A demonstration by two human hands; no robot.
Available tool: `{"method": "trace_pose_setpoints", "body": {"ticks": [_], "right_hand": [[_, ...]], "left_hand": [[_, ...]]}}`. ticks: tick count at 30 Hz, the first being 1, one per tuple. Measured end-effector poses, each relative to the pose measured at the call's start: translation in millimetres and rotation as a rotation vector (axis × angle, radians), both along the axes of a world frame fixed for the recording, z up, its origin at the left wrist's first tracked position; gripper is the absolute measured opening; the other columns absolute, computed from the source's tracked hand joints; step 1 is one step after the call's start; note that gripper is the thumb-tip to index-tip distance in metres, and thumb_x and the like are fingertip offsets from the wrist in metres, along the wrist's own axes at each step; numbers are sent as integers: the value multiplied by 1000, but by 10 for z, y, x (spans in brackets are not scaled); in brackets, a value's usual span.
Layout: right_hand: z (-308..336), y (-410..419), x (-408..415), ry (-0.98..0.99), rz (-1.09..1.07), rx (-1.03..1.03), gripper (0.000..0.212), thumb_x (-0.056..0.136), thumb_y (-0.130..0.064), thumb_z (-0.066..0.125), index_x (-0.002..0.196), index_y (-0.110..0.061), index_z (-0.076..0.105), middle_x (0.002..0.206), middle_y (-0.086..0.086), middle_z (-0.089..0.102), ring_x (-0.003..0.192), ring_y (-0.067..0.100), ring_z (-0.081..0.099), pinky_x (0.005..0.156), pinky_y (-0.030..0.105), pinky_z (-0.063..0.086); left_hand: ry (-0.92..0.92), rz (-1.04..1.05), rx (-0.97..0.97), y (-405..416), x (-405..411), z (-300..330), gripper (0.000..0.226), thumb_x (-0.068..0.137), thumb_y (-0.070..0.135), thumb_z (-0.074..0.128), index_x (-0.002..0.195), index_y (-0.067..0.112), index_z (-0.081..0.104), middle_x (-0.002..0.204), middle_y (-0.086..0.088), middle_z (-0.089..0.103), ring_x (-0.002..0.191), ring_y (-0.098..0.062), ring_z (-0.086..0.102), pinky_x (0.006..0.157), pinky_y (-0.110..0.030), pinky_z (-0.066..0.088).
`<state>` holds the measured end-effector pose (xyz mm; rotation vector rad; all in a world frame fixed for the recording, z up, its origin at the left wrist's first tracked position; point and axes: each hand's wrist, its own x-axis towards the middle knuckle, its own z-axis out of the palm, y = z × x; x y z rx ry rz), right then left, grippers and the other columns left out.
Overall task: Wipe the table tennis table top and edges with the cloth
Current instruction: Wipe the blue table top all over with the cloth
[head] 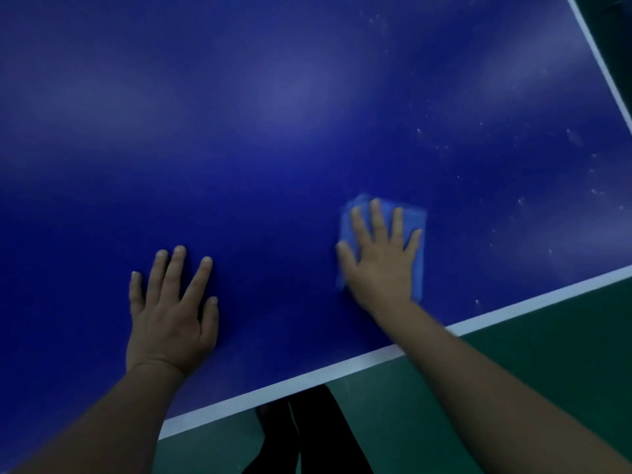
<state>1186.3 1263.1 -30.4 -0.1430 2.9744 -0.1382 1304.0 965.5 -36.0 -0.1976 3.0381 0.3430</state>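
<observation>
Right hand flat on cloth, pale specks nearby

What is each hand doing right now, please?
Left hand: open, flat on the table tennis table, holding nothing.
Right hand: open, fingers spread, pressing the blue cloth onto the table.

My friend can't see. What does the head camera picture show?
A person's right hand presses a light blue cloth flat on a dark blue table tennis table, while the left hand rests flat beside it. White specks dot the top to the right.
</observation>
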Motion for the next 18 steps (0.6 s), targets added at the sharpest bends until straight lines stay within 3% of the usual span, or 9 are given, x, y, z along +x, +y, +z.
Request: {"method": "trace_pose_setpoints", "body": {"ticks": [3,5,7,10,14,16,18], "right_hand": [[-18,-60,734,-6,416,-9,64,100,-61,33,158,-37,26,169,-4,13,156,32,4,119,69,8],[-22,246,722,-18,498,-16,63,99,-63,33,157,-39,24,168,-5,16,156,31,8,118,68,11],[-31,611,447,-17,353,24,66,98,-67,25,157,-39,17,168,-7,13,156,29,7,118,68,11],[24,984,40,-77,-20,65,70,95,-70,14,159,-41,7,169,-10,1,156,24,-5,122,61,-3],[46,571,10,-35,-288,5,64,102,-61,24,161,-39,11,170,-8,0,156,28,-6,121,63,-4],[-5,90,266,2,-130,6,63,101,-59,28,159,-38,19,170,-5,7,156,32,1,120,67,1],[-28,-320,705,56,216,-49,62,97,-58,32,155,-36,34,167,-2,22,154,36,13,117,71,11]], "left_hand": [[-4,2,6,-7,4,-1,64,95,45,31,153,19,41,163,-15,27,154,-32,13,123,-55,1],[-6,0,3,-15,0,-7,65,95,46,30,154,20,40,163,-15,26,154,-32,12,123,-56,1],[-10,-3,5,-26,-4,-18,66,95,47,29,154,21,39,164,-14,24,154,-31,11,123,-55,1],[-8,-3,13,-30,3,-19,67,95,48,28,155,22,36,165,-14,22,155,-30,9,124,-54,-1],[5,-6,42,-19,11,-2,66,95,48,26,157,26,32,166,-12,18,155,-29,5,123,-53,-4],[8,-33,46,-19,14,0,65,96,48,26,158,28,29,168,-10,15,156,-27,2,123,-51,-7],[2,-56,41,-21,16,-13,65,97,49,23,158,28,29,168,-9,14,156,-26,1,123,-51,-7]]}}
